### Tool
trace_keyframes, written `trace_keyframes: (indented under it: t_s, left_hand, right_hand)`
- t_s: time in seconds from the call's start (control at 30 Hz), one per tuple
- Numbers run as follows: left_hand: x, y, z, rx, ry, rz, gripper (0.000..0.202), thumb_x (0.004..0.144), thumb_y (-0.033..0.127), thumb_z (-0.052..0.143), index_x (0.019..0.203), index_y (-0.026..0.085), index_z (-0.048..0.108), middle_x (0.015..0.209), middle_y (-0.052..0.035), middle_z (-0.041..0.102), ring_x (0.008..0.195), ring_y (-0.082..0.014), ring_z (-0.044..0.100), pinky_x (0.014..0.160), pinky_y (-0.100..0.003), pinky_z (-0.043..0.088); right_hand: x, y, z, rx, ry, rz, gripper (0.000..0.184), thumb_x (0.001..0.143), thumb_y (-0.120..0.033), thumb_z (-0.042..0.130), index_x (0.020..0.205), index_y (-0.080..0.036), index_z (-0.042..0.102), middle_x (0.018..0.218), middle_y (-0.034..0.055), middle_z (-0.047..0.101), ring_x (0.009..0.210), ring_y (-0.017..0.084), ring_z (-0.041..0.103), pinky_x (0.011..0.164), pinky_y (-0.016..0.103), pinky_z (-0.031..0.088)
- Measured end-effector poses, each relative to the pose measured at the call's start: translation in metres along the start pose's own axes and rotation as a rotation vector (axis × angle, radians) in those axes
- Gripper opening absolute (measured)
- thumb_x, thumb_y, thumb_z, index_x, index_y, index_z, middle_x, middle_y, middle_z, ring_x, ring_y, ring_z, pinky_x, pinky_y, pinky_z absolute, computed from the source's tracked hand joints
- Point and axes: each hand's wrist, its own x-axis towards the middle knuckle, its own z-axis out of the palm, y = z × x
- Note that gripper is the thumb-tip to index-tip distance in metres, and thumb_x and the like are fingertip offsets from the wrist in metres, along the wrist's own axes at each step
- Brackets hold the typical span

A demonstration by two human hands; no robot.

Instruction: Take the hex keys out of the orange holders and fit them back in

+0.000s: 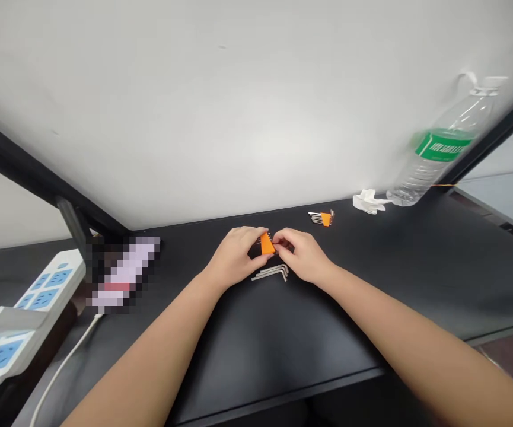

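Observation:
Between the thumb and fingers of my left hand (pixel 233 256) is an orange hex key holder (pixel 267 244), with short metal key ends showing beside it. My right hand (pixel 301 254) is closed in a pinch against the holder's right edge. Its fingertips hide whatever they grip there. Just below both hands, several loose L-shaped hex keys (pixel 271 272) lie side by side on the black desk (pixel 283 332), their bent ends to the right. Farther back and to the right lies a second orange holder (pixel 326 219) filled with hex keys.
A crumpled white tissue (pixel 369 202) and a clear plastic bottle with a green label (pixel 445 145) stand by the back wall at right. On the left are a pixelated phone-like object (pixel 127 273), a white cable (pixel 67 362) and a power strip (pixel 45 296).

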Motion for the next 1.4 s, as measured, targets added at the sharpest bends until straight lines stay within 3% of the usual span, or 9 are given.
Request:
trace_keyframes:
  t_s: [0.13, 0.37, 0.47, 0.57, 0.7, 0.8, 0.9, 1.1, 1.4]
  left_hand:
    - [-0.001, 0.003, 0.002, -0.014, -0.024, 0.019, 0.046, 0.09, 0.04, 0.068, 0.131, 0.022, 0.061, 0.126, -0.0088, 0.071, 0.115, -0.0258, 0.067, 0.104, -0.042, 0.048]
    - [-0.001, -0.011, -0.005, 0.03, -0.086, -0.033, 0.048, 0.088, 0.042, 0.069, 0.132, 0.023, 0.061, 0.12, -0.0075, 0.072, 0.106, -0.0259, 0.068, 0.101, -0.042, 0.049]
    - [-0.002, -0.022, -0.007, -0.026, -0.112, -0.123, 0.049, 0.085, 0.043, 0.071, 0.13, 0.024, 0.064, 0.121, -0.0055, 0.072, 0.108, -0.026, 0.069, 0.099, -0.039, 0.052]
    - [-0.003, -0.027, -0.006, -0.075, -0.068, -0.183, 0.051, 0.085, 0.043, 0.07, 0.131, 0.022, 0.063, 0.125, -0.0058, 0.071, 0.112, -0.0256, 0.069, 0.1, -0.038, 0.054]
    - [-0.003, -0.023, -0.002, -0.073, -0.047, -0.135, 0.051, 0.086, 0.043, 0.07, 0.132, 0.022, 0.062, 0.127, -0.006, 0.071, 0.113, -0.0255, 0.069, 0.1, -0.039, 0.054]
    - [-0.003, -0.016, 0.0, -0.079, -0.083, -0.068, 0.05, 0.086, 0.041, 0.07, 0.132, 0.022, 0.061, 0.124, -0.0051, 0.072, 0.108, -0.0241, 0.07, 0.098, -0.038, 0.054]
    - [-0.003, -0.009, 0.0, -0.085, -0.072, -0.037, 0.048, 0.086, 0.038, 0.07, 0.13, 0.023, 0.061, 0.121, -0.0044, 0.073, 0.103, -0.0231, 0.07, 0.097, -0.039, 0.054]
    - [-0.004, -0.001, -0.001, -0.108, -0.055, 0.021, 0.046, 0.087, 0.044, 0.071, 0.126, 0.023, 0.061, 0.116, -0.0045, 0.074, 0.097, -0.0225, 0.07, 0.094, -0.039, 0.052]
    - [-0.003, 0.003, -0.001, -0.123, -0.061, 0.054, 0.041, 0.087, 0.043, 0.07, 0.122, 0.022, 0.062, 0.108, -0.0042, 0.074, 0.093, -0.0212, 0.07, 0.092, -0.038, 0.05]
  right_hand:
    - [0.001, 0.001, 0.004, 0.126, 0.002, 0.069, 0.003, 0.085, -0.02, 0.057, 0.087, -0.021, 0.057, 0.081, -0.002, 0.062, 0.071, 0.013, 0.056, 0.066, 0.026, 0.044]
    - [0.005, 0.01, -0.006, 0.104, 0.093, 0.238, 0.021, 0.073, -0.017, 0.057, 0.094, -0.021, 0.06, 0.077, -0.0033, 0.059, 0.067, 0.013, 0.053, 0.067, 0.028, 0.044]
    - [0.005, 0.015, -0.018, -0.111, -0.064, 0.277, 0.017, 0.076, -0.013, 0.056, 0.089, -0.02, 0.064, 0.075, -0.0023, 0.06, 0.068, 0.014, 0.054, 0.067, 0.029, 0.043]
    - [0.0, 0.011, -0.023, -0.299, -0.261, 0.171, 0.017, 0.082, -0.013, 0.056, 0.091, -0.02, 0.068, 0.087, 0.0019, 0.064, 0.078, 0.016, 0.058, 0.072, 0.029, 0.044]
    - [-0.012, -0.009, -0.018, -0.363, -0.407, 0.074, 0.017, 0.091, -0.024, 0.059, 0.104, -0.021, 0.069, 0.105, 0.0059, 0.061, 0.084, 0.017, 0.059, 0.072, 0.029, 0.045]
    - [-0.02, -0.021, -0.013, -0.388, -0.463, 0.054, 0.015, 0.089, -0.019, 0.06, 0.103, -0.02, 0.067, 0.104, 0.0065, 0.06, 0.085, 0.017, 0.058, 0.07, 0.029, 0.044]
    - [-0.019, -0.02, -0.008, -0.34, -0.394, 0.04, 0.012, 0.09, -0.019, 0.059, 0.098, -0.02, 0.067, 0.1, 0.0056, 0.06, 0.083, 0.017, 0.058, 0.072, 0.03, 0.045]
    - [-0.005, -0.001, 0.002, -0.071, -0.008, 0.089, 0.006, 0.088, -0.018, 0.058, 0.091, -0.02, 0.063, 0.092, 0.0012, 0.063, 0.076, 0.015, 0.06, 0.069, 0.029, 0.048]
    - [0.0, 0.005, 0.007, -0.006, 0.078, 0.03, 0.011, 0.089, -0.02, 0.057, 0.087, -0.021, 0.068, 0.091, 0.0021, 0.064, 0.076, 0.015, 0.061, 0.069, 0.029, 0.049]
